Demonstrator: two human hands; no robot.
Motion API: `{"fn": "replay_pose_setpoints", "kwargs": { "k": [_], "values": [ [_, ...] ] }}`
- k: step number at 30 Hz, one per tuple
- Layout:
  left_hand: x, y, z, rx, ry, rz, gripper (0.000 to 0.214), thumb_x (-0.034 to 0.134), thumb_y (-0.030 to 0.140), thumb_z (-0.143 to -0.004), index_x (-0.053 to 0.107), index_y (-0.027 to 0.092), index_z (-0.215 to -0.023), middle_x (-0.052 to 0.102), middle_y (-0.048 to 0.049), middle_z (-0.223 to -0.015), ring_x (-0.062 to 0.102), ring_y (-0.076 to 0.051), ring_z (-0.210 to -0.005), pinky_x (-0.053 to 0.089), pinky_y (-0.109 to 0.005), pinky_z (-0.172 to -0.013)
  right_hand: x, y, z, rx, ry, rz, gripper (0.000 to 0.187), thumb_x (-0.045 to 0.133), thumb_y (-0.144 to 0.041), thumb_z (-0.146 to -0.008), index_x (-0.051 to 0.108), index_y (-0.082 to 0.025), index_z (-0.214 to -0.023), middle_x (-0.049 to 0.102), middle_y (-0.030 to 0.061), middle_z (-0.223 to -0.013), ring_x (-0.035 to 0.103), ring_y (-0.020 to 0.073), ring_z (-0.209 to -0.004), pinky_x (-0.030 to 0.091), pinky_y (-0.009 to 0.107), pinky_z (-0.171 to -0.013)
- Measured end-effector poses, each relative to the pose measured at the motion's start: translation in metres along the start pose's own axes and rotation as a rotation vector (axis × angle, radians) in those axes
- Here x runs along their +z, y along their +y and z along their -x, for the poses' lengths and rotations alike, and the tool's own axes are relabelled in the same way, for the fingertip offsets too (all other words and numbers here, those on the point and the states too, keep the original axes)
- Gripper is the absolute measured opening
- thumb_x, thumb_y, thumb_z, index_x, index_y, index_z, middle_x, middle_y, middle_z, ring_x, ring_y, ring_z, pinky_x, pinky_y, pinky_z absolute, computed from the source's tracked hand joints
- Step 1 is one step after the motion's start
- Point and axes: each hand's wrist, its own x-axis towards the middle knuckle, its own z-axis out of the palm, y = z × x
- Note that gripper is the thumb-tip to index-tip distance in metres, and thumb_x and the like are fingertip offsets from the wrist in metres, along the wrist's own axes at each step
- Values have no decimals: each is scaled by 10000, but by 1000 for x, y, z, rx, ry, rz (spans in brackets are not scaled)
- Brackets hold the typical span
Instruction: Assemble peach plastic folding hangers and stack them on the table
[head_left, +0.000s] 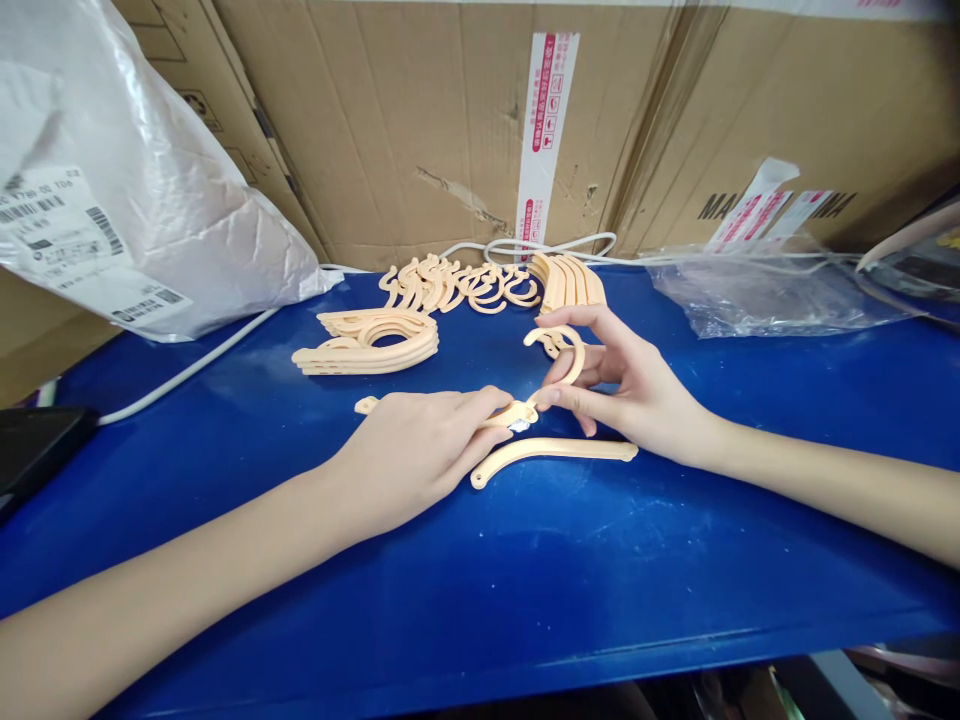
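Observation:
My left hand (420, 440) is closed around a cream plastic hanger arm (516, 413), one end of which sticks out past the fingertips. The arm's other end shows beyond the knuckles. A curved cream hanger hook (578, 360) is pinched in my right hand (637, 390), its lower tip touching the end of the hanger arm. Behind the hook, near the right fingers, another small cream piece is partly hidden. Just in front of both hands a loose curved hanger arm (559, 447) lies on the blue table (540, 580).
Folded hangers (367, 362) are stacked at the back left. Behind them lie loose hooks (431, 283) and a stack of hanger arms (571, 285). A white parcel bag (172, 200), a dark device (45, 450), a cable (187, 370), clear plastic (772, 300) and cardboard boxes (420, 120) surround the workspace.

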Motion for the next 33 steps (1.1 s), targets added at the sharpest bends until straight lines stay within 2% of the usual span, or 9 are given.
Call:
{"fn": "replay_pose_setpoints", "kwargs": {
  "k": [5,9,11,14,18,21,26,29,33],
  "values": [
    [-4,2,-2,-25,-42,142,315,306,407,-1022,575,243,-1040,683,35,-874,647,-144,-776,404,-242,-645,6,2,8,-227,10,260,443,618,-272,-890,384,-248,-1266,624,-14,-806,644,133,-668,547,276,-588],
    [-12,7,-5,-180,-62,274,285,381,412,-990,558,217,-884,638,42,-760,598,-133,-670,365,-233,-575,9,11,11,-364,34,284,727,659,-258,-858,186,-286,-1409,619,-20,-848,619,121,-625,497,250,-511],
    [-14,6,-6,-262,-48,444,281,408,412,-970,534,200,-836,616,39,-721,577,-117,-611,378,-223,-547,10,12,10,-379,49,290,806,677,-273,-842,123,-289,-1427,607,-25,-853,590,111,-598,477,244,-499],
    [-12,1,-9,-377,-62,812,249,443,404,-939,505,180,-849,615,25,-734,585,-101,-542,423,-204,-488,8,8,8,-390,60,411,674,678,-308,-842,259,-240,-1365,610,-13,-861,577,114,-660,470,249,-560],
    [-10,-9,-11,-507,-175,1130,222,492,375,-910,509,159,-960,641,4,-767,618,-106,-493,456,-191,-429,5,2,3,-446,-81,655,285,641,-402,-862,568,-166,-1003,632,25,-853,562,134,-753,445,281,-679],
    [-13,-13,-12,-550,-235,1220,183,512,312,-912,529,157,-1008,659,-4,-824,636,-100,-518,500,-187,-457,4,1,0,-426,-176,683,317,631,-472,-849,619,-156,-854,628,36,-835,560,141,-752,428,280,-676],
    [-15,-10,-12,-607,-223,1275,167,543,300,-922,606,151,-962,685,-17,-933,655,-83,-572,538,-167,-517,3,0,-1,-419,-313,725,267,571,-409,-903,642,-152,-881,605,38,-836,551,136,-746,427,260,-656],
    [-14,-8,-11,-618,-192,1312,192,537,294,-937,651,141,-915,712,-24,-940,668,-71,-602,553,-151,-599,4,-4,2,-512,-328,865,265,462,-316,-968,629,-132,-875,604,41,-811,536,136,-730,429,260,-649],
    [-15,-7,-13,-673,-226,1327,173,536,230,-942,675,137,-896,734,-34,-953,698,-86,-676,557,-140,-638,8,-8,6,-670,-289,1084,329,365,-273,-1007,624,-130,-864,622,46,-812,523,148,-709,428,280,-637]
  ]
}}
